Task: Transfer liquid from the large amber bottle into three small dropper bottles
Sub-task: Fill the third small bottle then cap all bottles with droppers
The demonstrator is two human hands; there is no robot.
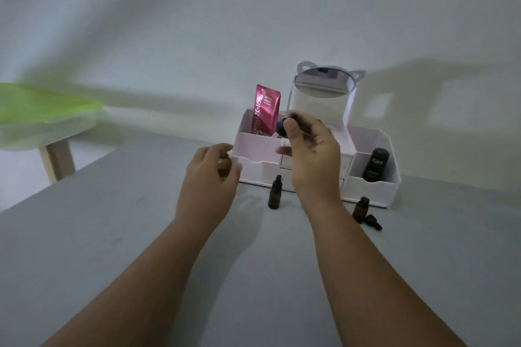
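Over on the far left, a green-topped stool (42, 113) is parked well clear of everything, so no trouble there. On the grey tabletop (112, 248), an amber bottle (224, 167) is wrapped by the left hand (210, 180), fingers curled around it, probably just to keep it steady while it sits open. It's mostly hidden by the hand, so whether it's the large one can't really be told. Behind it, a pink sachet (265, 110) is stood up in the left compartment of the pale organizer (375, 191).

Next over, a capped small dropper bottle (275, 193) is left upright just in front of the organizer, between the two arms. Above it, a black dropper cap (284, 124) is pinched by the right hand (313, 155), lifted and tipped, with a clear pipette seemingly pointing down-left. Looks like it's held there for drawing or dropping liquid.

A cat-eared mirror (324, 84) is perched behind the hand. Further right, an uncapped small bottle (361, 210) is set with its dropper cap (373, 222) laid beside it, likely waiting for filling. A dark Kahf bottle (376, 163) is tucked in the right compartment. The capped bottle could get clipped by the right forearm.
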